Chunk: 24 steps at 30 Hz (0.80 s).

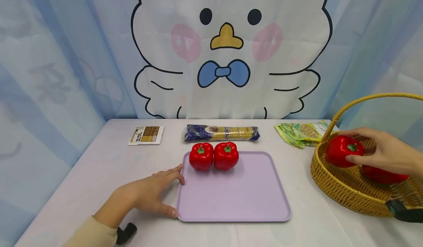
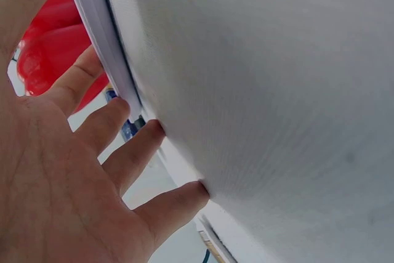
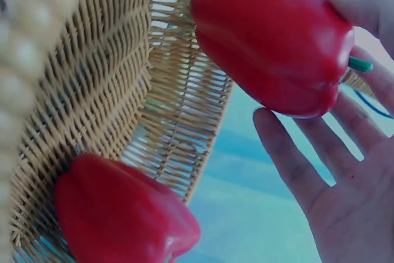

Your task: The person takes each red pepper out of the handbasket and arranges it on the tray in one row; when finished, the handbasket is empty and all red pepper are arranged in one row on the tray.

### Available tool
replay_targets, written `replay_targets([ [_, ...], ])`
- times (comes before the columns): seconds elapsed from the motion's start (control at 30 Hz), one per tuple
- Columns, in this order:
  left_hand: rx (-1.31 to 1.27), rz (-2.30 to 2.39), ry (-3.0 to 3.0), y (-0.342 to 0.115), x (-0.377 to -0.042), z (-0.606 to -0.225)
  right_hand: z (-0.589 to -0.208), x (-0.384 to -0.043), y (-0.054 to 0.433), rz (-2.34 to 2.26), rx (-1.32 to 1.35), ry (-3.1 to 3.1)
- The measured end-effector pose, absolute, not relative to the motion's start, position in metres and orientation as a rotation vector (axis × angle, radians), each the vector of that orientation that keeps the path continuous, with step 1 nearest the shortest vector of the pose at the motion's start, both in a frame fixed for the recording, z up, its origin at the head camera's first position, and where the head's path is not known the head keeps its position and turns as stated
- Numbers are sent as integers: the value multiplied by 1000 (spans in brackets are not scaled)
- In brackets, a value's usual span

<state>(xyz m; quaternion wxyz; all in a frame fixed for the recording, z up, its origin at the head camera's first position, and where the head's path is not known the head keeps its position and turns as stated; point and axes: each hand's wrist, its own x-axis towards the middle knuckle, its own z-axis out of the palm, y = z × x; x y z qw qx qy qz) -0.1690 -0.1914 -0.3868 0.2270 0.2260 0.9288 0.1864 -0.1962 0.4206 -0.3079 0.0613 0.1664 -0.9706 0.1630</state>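
My right hand [image 1: 391,149] grips a red bell pepper [image 1: 340,153] between thumb and fingers, at the inside of the wicker basket [image 1: 325,186]. In the right wrist view this pepper [image 3: 271,35] has its green stem toward my palm. A second red pepper [image 3: 120,207] lies lower in the basket. My left hand [image 1: 150,192] is spread along the left edge of a lilac tray [image 1: 234,199], thumb at the near corner and fingertips touching the rim. Two more red peppers [image 1: 201,158] stand side by side at the tray's far left.
Behind the tray lies a blue-and-yellow pasta packet [image 1: 224,133]. A small brown-and-white packet [image 1: 146,135] is at the back left, and a green bag [image 1: 300,132] at the back right beside the basket. The basket's tall handle [image 1: 360,100] arches over it. A curtain hangs behind the table.
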Motion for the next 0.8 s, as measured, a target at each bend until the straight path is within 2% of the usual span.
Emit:
replay_targets([
  [0.53, 598, 502, 2557, -189, -170, -385, -299, -188, 390, 591, 599, -2738],
  [0.8, 588, 524, 2550, -191, -169, -385, -299, -187, 363, 668, 779, -2656],
])
